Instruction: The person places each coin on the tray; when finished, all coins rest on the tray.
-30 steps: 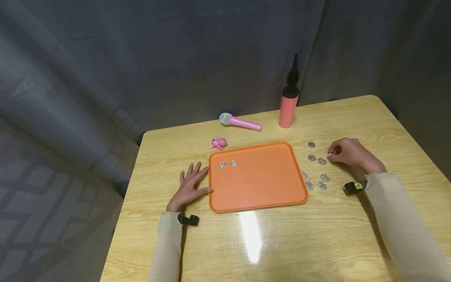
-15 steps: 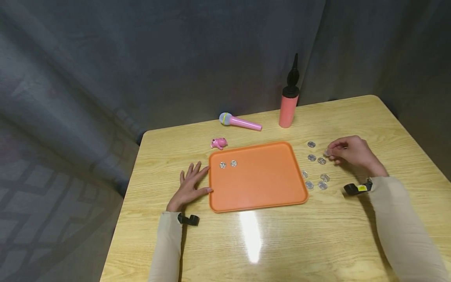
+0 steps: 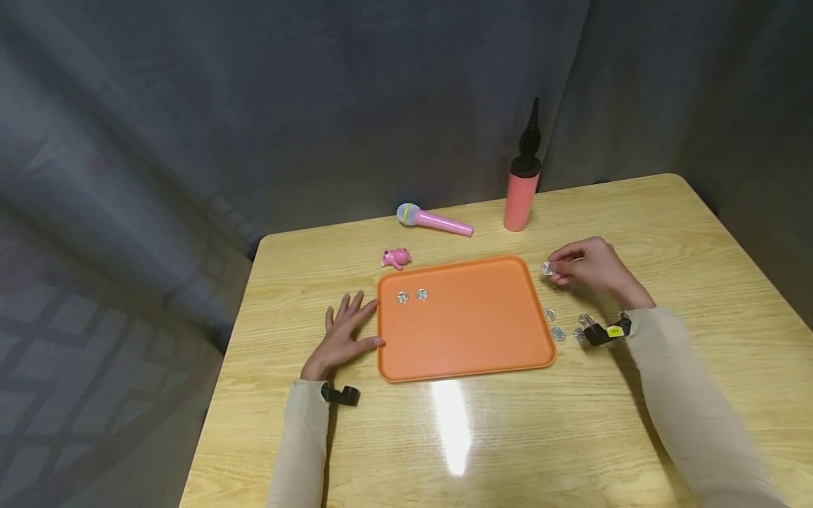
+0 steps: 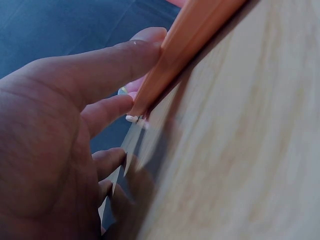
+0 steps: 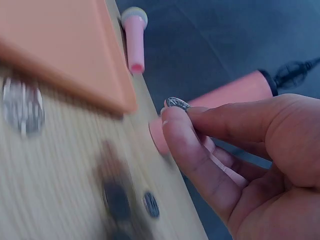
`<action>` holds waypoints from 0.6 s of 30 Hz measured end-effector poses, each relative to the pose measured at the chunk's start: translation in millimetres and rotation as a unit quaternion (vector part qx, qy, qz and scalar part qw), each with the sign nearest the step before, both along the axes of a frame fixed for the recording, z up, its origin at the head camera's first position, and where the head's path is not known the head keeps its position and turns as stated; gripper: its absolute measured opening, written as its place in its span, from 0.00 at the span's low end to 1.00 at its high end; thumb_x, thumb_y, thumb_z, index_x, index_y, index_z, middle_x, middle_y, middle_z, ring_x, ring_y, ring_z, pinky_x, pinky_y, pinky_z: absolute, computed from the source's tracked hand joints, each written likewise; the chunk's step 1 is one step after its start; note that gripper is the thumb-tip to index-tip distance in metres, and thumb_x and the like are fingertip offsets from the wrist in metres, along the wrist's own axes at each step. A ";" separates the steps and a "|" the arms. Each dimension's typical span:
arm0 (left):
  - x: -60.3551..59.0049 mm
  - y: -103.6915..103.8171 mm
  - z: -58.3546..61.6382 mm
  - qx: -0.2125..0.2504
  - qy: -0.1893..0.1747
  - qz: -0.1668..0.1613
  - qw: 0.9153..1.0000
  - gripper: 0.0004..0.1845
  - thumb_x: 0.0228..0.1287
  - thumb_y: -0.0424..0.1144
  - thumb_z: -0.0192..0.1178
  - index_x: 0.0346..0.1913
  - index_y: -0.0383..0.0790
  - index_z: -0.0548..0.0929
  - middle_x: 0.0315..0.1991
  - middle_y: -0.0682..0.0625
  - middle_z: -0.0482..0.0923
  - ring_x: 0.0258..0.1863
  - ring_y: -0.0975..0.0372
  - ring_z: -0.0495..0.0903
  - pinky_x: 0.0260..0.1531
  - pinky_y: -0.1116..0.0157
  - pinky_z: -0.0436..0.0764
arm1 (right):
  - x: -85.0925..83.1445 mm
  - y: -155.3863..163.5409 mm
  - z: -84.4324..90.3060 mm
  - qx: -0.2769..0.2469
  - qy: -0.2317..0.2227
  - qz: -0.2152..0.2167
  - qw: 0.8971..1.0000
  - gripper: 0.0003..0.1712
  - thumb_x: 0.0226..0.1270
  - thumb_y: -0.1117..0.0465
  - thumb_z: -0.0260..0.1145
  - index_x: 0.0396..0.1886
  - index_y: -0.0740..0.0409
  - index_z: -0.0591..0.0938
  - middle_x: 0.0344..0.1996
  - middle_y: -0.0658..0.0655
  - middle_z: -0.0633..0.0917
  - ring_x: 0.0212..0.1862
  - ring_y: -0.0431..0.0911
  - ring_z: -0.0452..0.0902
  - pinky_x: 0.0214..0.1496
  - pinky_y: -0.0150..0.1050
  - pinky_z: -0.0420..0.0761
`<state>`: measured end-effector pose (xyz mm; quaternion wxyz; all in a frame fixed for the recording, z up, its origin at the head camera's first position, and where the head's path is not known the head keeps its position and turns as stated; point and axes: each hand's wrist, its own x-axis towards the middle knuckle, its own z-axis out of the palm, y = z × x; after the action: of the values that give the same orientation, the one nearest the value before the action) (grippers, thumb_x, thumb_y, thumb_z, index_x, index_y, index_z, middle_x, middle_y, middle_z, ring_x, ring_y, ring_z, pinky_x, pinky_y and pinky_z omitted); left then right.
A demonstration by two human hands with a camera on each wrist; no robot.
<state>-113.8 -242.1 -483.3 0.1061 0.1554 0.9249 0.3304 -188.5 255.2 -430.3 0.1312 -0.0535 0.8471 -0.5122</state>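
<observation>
My right hand (image 3: pixel 591 264) pinches a silver coin (image 3: pixel 547 268) between thumb and fingertips, above the table just off the right edge of an orange tray (image 3: pixel 466 331). In the right wrist view the pinched coin (image 5: pixel 177 103) shows edge-up at the fingertips. My left hand (image 3: pixel 343 339) lies at the tray's left side with fingers spread; thumb and index finger touch the rim, as the left wrist view of the tray (image 4: pixel 175 60) also shows. Two coins, a left one (image 3: pixel 403 298) and a right one (image 3: pixel 422 294), lie in the tray's far left corner.
Several loose coins, among them one (image 3: pixel 558 334), lie right of the tray; my right hand and wrist camera partly cover the group. Behind the tray are a small pink animal figure (image 3: pixel 396 258), a pink toy microphone (image 3: pixel 438 222) and an upright pink-and-black hand pump (image 3: pixel 521 201).
My right hand has picked a coin up off the table and carried it left toward the tray's right edge. The left hand has stayed in place.
</observation>
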 end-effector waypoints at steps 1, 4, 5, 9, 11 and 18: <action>-0.4 0.1 0.1 0.001 0.003 -0.001 1.000 0.44 0.61 0.54 0.68 0.78 0.55 0.61 0.83 0.42 0.42 0.82 0.43 0.31 0.74 0.35 0.23 | -1.4 -5.0 0.1 -0.004 -0.001 0.005 1.000 0.16 0.71 0.71 0.62 0.52 0.79 0.81 0.34 0.58 0.89 0.29 0.34 0.86 0.36 0.34 0.89; -1.2 0.4 0.1 0.001 0.006 -0.004 1.000 0.44 0.60 0.54 0.69 0.78 0.55 0.61 0.83 0.41 0.43 0.82 0.42 0.31 0.73 0.34 0.23 | -4.9 -20.0 0.7 -0.012 -0.005 0.017 1.000 0.15 0.71 0.70 0.63 0.52 0.78 0.81 0.37 0.64 0.89 0.30 0.34 0.87 0.36 0.35 0.89; -1.4 0.5 0.0 0.001 0.007 -0.004 1.000 0.44 0.60 0.54 0.69 0.78 0.55 0.61 0.83 0.41 0.43 0.82 0.42 0.31 0.73 0.34 0.23 | -6.1 -24.8 0.8 -0.015 -0.007 0.021 1.000 0.15 0.71 0.70 0.63 0.52 0.77 0.82 0.38 0.66 0.89 0.30 0.35 0.87 0.36 0.35 0.89; -2.2 0.8 -0.4 0.002 0.009 -0.004 1.000 0.44 0.60 0.54 0.69 0.78 0.56 0.61 0.83 0.41 0.42 0.82 0.43 0.31 0.73 0.35 0.23 | -11.3 -44.5 0.1 -0.031 -0.021 0.030 0.999 0.15 0.70 0.69 0.64 0.51 0.77 0.82 0.39 0.68 0.89 0.30 0.35 0.87 0.36 0.36 0.89; -2.5 1.0 -0.8 0.003 0.008 -0.003 1.000 0.44 0.60 0.54 0.69 0.78 0.56 0.61 0.83 0.42 0.42 0.82 0.43 0.31 0.73 0.35 0.23 | -14.1 -53.9 -1.5 -0.036 -0.028 0.034 0.998 0.15 0.69 0.70 0.63 0.50 0.77 0.82 0.38 0.66 0.89 0.29 0.36 0.87 0.35 0.36 0.89; -3.5 1.8 -1.9 -0.006 0.007 -0.001 1.000 0.44 0.60 0.54 0.69 0.78 0.57 0.61 0.83 0.43 0.43 0.83 0.44 0.31 0.74 0.35 0.23 | -23.0 -88.1 -8.9 -0.057 -0.048 0.051 0.996 0.13 0.69 0.71 0.63 0.49 0.77 0.83 0.35 0.65 0.90 0.28 0.39 0.86 0.35 0.37 0.89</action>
<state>-117.3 -240.3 -485.3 0.1013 0.1580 0.9272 0.3241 -211.5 167.0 -439.2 0.1946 -0.0798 0.8055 -0.5541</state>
